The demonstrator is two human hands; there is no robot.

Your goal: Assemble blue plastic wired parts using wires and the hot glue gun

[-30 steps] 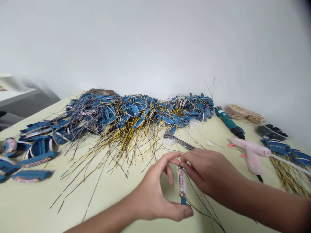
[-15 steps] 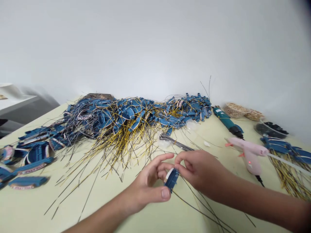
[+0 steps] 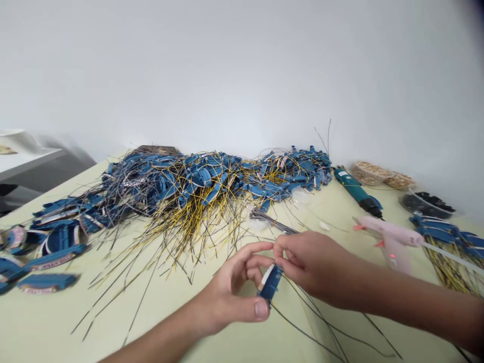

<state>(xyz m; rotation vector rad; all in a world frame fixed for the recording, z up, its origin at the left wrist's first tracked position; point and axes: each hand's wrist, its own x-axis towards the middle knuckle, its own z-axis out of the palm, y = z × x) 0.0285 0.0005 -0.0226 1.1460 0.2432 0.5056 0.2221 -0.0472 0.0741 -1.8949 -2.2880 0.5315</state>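
Observation:
Between the thumb and fingers of my left hand [image 3: 242,287] is a small blue plastic piece [image 3: 269,283] with a pale strip along one side. My right hand [image 3: 306,259] pinches at the upper end of this piece, thumb and forefinger pressed together; what exactly its fingertips grip is hidden. Thin dark wires [image 3: 302,330] trail from the piece and from below my right hand toward the lower right. Just beyond my hands lies a bundle of grey wires [image 3: 272,220] on the table.
A tangled heap of blue pieces with yellow and grey wires [image 3: 196,176] spans the table's back. Loose blue pieces [image 3: 47,283] lie left. At right are a pink glue gun [image 3: 391,233], a green power tool [image 3: 355,191], bowls of beige bits [image 3: 368,173] and black parts [image 3: 431,202].
Both hands keep hold around the blue piece, which has shifted very slightly right and down in view. The whole scene has moved a little rightward with the camera.

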